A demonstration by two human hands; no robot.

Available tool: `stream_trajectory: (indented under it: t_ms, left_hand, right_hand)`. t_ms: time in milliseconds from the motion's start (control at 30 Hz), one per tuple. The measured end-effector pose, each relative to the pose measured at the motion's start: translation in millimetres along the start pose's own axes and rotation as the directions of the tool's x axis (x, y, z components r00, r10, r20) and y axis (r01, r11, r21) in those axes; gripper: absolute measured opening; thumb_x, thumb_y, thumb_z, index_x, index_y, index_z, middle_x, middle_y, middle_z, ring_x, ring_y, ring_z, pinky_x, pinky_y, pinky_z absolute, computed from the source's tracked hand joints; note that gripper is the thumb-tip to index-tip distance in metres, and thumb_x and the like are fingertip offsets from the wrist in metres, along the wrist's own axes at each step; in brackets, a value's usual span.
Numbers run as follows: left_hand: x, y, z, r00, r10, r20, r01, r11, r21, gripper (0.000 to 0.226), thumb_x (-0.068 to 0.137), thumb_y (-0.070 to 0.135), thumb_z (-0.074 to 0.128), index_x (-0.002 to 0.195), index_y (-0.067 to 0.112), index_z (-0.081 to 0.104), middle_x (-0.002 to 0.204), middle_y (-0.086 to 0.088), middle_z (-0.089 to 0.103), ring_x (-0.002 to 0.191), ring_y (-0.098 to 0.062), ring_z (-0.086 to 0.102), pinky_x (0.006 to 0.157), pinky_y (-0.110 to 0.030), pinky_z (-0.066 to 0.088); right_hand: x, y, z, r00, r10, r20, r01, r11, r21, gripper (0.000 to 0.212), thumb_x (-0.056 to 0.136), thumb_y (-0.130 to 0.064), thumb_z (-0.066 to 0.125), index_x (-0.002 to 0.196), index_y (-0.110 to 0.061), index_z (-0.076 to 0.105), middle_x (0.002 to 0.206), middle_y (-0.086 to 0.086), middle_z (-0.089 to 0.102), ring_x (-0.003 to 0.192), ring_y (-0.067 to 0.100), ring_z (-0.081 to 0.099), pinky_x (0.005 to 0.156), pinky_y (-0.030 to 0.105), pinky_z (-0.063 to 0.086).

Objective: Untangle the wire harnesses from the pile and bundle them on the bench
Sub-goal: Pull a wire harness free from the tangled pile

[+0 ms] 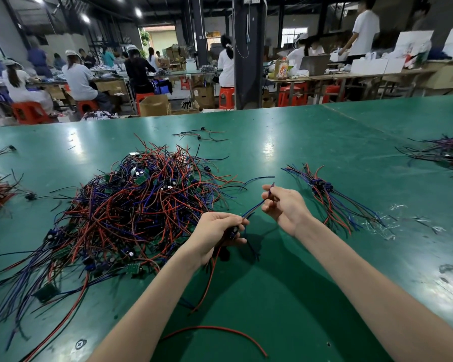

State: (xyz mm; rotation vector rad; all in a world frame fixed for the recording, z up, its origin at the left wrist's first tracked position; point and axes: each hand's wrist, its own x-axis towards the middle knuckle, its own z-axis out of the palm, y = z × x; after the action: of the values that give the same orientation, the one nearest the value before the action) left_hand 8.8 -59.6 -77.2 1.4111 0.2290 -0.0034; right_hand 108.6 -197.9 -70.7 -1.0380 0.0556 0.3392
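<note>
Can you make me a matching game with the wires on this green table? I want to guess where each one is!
Things:
1 big tangled pile
2 small bundle
3 lone red wire
4 blue wire

Places:
A between the left hand and right hand
B left of the hands
C right of the hands
D alone, nearest the viewer

Pairs: 1-B, 2-C, 3-D, 4-A

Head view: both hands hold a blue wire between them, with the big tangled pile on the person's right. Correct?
No: the head view shows the tangled pile on the person's left. The left hand and right hand do hold the blue wire.
</note>
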Motion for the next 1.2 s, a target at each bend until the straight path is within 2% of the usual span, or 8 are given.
stream_trajectory:
  t_ms: [267, 367, 533, 667, 733, 933, 1100, 1200]
  left_hand:
    - [1.6, -0.5, -3.7, 1.000, -0.015, 0.001, 0.015, 1.000, 0.006, 0.019, 0.092, 0.001, 0.057, 0.081, -0.004, 0.071, 0.060, -0.005, 0.061, 0.049, -0.011, 0.053, 0.054, -0.027, 0.055]
    - [1.8, -0.3, -3.5, 1.000, -0.019, 0.012, 0.019, 1.000, -0.013, 0.019, 0.091, 0.001, 0.057, 0.080, -0.003, 0.072, 0.060, -0.005, 0.061, 0.048, -0.011, 0.053, 0.054, -0.026, 0.055]
    - [0.3, 0.0, 0.4, 0.999, -0.025, 0.039, 0.025, 1.000, -0.007, 0.018, 0.091, 0.001, 0.057, 0.081, -0.004, 0.071, 0.060, -0.005, 0.061, 0.047, -0.011, 0.053, 0.054, -0.027, 0.055]
    - [-2.7, 1.3, 4.0, 0.997, -0.034, 0.075, 0.034, 0.999, -0.003, 0.018, 0.091, 0.002, 0.058, 0.080, -0.004, 0.071, 0.060, -0.006, 0.060, 0.048, -0.011, 0.053, 0.054, -0.027, 0.055]
    - [-3.9, 1.2, 4.4, 0.995, -0.045, 0.089, 0.046, 0.999, -0.002, 0.017, 0.090, 0.001, 0.058, 0.081, -0.004, 0.071, 0.060, -0.007, 0.060, 0.048, -0.012, 0.053, 0.054, -0.027, 0.055]
    - [-6.8, 0.4, 5.9, 0.974, -0.142, 0.177, 0.142, 0.990, 0.011, 0.015, 0.087, 0.003, 0.062, 0.080, -0.002, 0.073, 0.061, -0.007, 0.061, 0.050, -0.011, 0.055, 0.057, -0.028, 0.057]
    - [-10.0, 1.5, 6.6, 0.949, -0.202, 0.243, 0.202, 0.979, 0.028, 0.016, 0.071, 0.011, 0.071, 0.080, -0.002, 0.075, 0.063, -0.008, 0.062, 0.052, -0.012, 0.057, 0.061, -0.030, 0.058]
    - [-10.6, 1.2, 6.9, 0.948, -0.201, 0.246, 0.199, 0.979, 0.031, 0.013, 0.075, 0.009, 0.069, 0.080, -0.002, 0.075, 0.062, -0.008, 0.061, 0.051, -0.012, 0.056, 0.062, -0.031, 0.059]
  right_hand:
    - [0.3, -2.1, -4.9, 0.993, -0.094, 0.066, 0.098, 0.993, -0.058, 0.015, 0.093, 0.000, 0.053, 0.081, 0.000, 0.061, 0.064, 0.009, 0.061, 0.042, 0.009, 0.053, 0.050, 0.022, 0.054]
    - [2.4, -4.4, -10.0, 0.984, -0.175, 0.020, 0.176, 0.968, -0.179, 0.012, 0.087, -0.003, 0.062, 0.076, -0.003, 0.064, 0.062, 0.004, 0.062, 0.044, 0.009, 0.053, 0.050, 0.022, 0.053]
    - [5.6, -3.9, -13.5, 0.954, -0.288, -0.087, 0.261, 0.936, -0.235, 0.013, 0.076, 0.000, 0.074, 0.069, -0.008, 0.067, 0.052, -0.004, 0.063, 0.043, 0.006, 0.052, 0.049, 0.020, 0.052]
    - [5.7, -1.9, -14.0, 0.867, -0.496, -0.045, 0.421, 0.778, -0.467, 0.016, 0.074, -0.005, 0.078, 0.065, -0.014, 0.069, 0.055, -0.003, 0.063, 0.044, 0.007, 0.052, 0.050, 0.018, 0.051]
    - [4.9, -2.5, -13.4, 0.851, -0.524, -0.027, 0.433, 0.730, -0.528, 0.015, 0.075, -0.010, 0.078, 0.066, -0.015, 0.068, 0.056, -0.001, 0.063, 0.044, 0.008, 0.053, 0.048, 0.019, 0.050]
    - [4.2, -12.1, -9.9, 0.974, -0.193, -0.117, 0.164, 0.962, -0.217, 0.017, 0.078, -0.002, 0.073, 0.067, -0.002, 0.060, 0.053, 0.006, 0.062, 0.033, 0.004, 0.037, 0.032, 0.016, 0.030]
    - [2.1, -16.9, -6.1, 0.997, 0.002, -0.071, -0.006, 0.998, -0.061, 0.019, 0.080, 0.002, 0.069, 0.065, -0.003, 0.057, 0.054, 0.007, 0.057, 0.032, 0.002, 0.033, 0.031, 0.011, 0.026]
    - [2.3, -22.0, -9.3, 0.994, 0.109, 0.004, -0.109, 0.994, -0.024, 0.020, 0.086, -0.002, 0.062, 0.068, -0.004, 0.054, 0.048, 0.004, 0.056, 0.030, 0.001, 0.033, 0.029, 0.009, 0.025]
